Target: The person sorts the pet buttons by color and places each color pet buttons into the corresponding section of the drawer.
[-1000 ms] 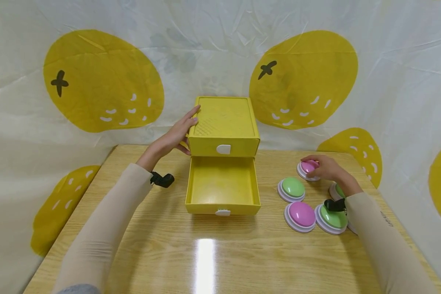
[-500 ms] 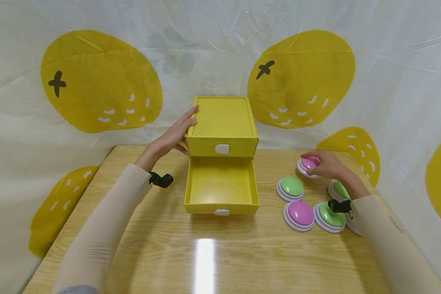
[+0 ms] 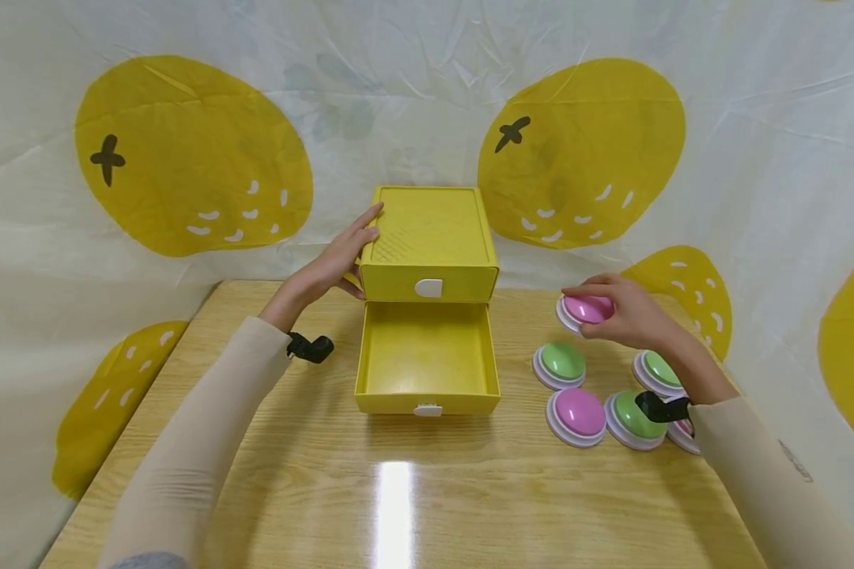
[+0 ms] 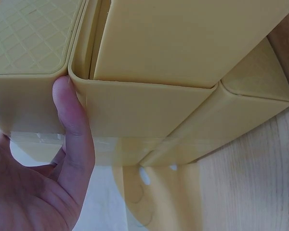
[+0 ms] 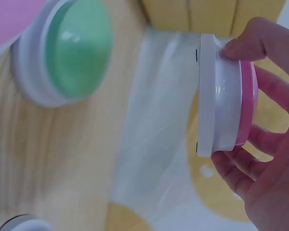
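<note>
In the head view my right hand holds a pink push button with a white base. The right wrist view has fingers and thumb gripping the button around its rim, clear of the table. My left hand rests against the left side of a yellow drawer unit, fingertips on its top edge. In the left wrist view the thumb lies straight along the unit's wall. The lower drawer is pulled out with nothing in it; the upper one is closed.
On the right of the wooden table stand a green button, a pink button, another green button and a farther green one. A further button is partly behind the right wrist. A patterned curtain hangs behind.
My right hand has lifted the pink button off the table and moved it up and slightly left, tilting it. The left hand stays on the drawer unit.
</note>
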A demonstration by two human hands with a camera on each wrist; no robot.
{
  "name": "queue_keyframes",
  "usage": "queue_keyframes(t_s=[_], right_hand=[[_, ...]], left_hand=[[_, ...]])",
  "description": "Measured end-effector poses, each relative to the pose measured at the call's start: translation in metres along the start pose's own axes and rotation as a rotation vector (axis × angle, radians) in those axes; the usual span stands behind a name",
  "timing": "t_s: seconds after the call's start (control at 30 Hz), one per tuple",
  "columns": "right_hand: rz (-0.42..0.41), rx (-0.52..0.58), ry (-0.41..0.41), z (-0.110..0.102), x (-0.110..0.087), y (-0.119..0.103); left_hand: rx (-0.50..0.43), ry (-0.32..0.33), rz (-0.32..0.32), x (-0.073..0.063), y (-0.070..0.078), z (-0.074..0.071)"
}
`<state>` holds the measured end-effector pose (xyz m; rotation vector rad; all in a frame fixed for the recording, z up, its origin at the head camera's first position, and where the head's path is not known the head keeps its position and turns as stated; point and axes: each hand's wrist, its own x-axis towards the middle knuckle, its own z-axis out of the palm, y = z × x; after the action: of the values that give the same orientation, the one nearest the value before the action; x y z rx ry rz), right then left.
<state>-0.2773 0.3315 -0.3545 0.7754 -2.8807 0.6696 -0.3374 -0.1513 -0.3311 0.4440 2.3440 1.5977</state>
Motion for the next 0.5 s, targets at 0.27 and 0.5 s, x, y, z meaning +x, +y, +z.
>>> queue_keyframes(t_s=[0.27,0.5], right_hand=[[-0.145,-0.005,0.065,-0.009,0.001,-0.048],[-0.317,-0.016,0.117,-0.012,0.004,-0.09]], left_hand=[[-0.003,0.005,-0.013,0.002,-0.001,0.0],[-0.004,0.001,-0.012,0.001,0.0,0.0]])
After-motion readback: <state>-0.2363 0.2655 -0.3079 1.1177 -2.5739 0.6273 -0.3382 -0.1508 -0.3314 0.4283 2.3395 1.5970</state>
